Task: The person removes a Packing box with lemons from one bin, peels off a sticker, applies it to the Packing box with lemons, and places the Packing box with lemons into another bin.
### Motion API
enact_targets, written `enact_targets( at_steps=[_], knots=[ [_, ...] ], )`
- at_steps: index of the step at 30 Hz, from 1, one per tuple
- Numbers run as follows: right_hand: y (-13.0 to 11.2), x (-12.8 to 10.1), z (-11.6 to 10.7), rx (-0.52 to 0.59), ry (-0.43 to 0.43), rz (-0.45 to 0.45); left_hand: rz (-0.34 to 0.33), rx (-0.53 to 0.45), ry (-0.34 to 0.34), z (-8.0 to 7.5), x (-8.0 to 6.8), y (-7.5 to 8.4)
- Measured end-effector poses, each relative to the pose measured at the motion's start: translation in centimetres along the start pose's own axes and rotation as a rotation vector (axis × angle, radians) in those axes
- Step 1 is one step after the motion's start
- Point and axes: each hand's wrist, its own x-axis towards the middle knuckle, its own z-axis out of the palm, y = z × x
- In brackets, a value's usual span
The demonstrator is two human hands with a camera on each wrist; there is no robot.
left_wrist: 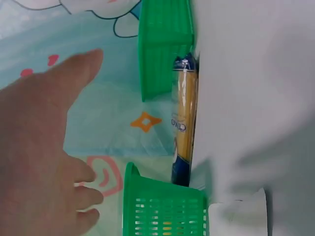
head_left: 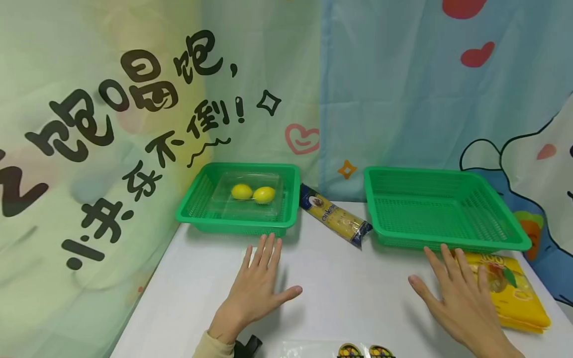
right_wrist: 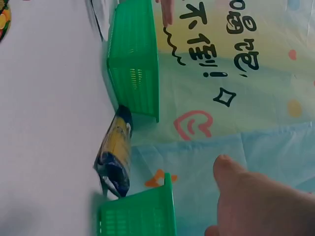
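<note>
My left hand (head_left: 257, 286) lies flat on the white table (head_left: 349, 293), fingers spread, just in front of the left green basket (head_left: 192, 215). That basket holds a clear plastic box (head_left: 224, 204) with two lemons (head_left: 252, 193). My right hand (head_left: 461, 293) is also flat and spread, in front of the empty right green basket (head_left: 443, 241), its fingers touching a yellow snack bag (head_left: 521, 298). A pasta packet (head_left: 333, 216) lies between the baskets; it also shows as the packet (left_wrist: 183, 128) and packet (right_wrist: 115, 152) in the wrist views. Neither hand holds anything.
Printed curtains hang close behind the baskets and along the left side. A clear packet with round labels (head_left: 353, 350) lies at the table's near edge, and a dark object (head_left: 248, 345) sits by my left sleeve. Bare tabletop lies between my hands.
</note>
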Motion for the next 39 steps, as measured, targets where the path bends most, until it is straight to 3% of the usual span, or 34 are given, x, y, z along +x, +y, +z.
enact_targets(
  at_steps=[4, 8, 11, 15, 19, 23, 27, 31, 39],
  knots=[
    [-1.4, 1.0, -0.4, 0.076, 0.041, -0.058, -0.008, -0.04, 0.076, -1.0, 0.6, -1.1],
    [-4.6, 3.4, -1.1, 0.173, 0.071, -0.141, -0.038, -0.077, 0.12, -3.4, 1.9, -3.9],
    [-7.7, 5.7, -1.5, 0.227, 0.026, -0.176, -0.066, -0.125, 0.089, -5.3, 3.3, -6.9],
    [-11.9, 9.6, -1.2, 0.337, -0.072, -0.225, -0.163, -0.215, 0.041, -6.9, 5.8, -11.6],
    [-15.6, 13.5, -0.1, 0.487, -0.157, -0.274, -0.283, -0.374, 0.022, -7.1, 8.2, -16.1],
    [-19.2, 16.5, 0.7, 0.572, -0.13, -0.254, -0.367, -0.492, -0.003, -6.8, 10.0, -19.1],
    [-22.5, 18.8, 1.5, 0.583, -0.113, -0.183, -0.425, -0.506, -0.058, -6.4, 10.8, -20.5],
    [-25.3, 21.0, 2.7, 0.535, -0.191, -0.142, -0.467, -0.501, -0.113, -6.4, 11.0, -21.2],
    [-28.8, 22.9, 5.6, 0.424, -0.291, -0.136, -0.528, -0.524, -0.246, -6.0, 10.9, -21.1]
  ],
)
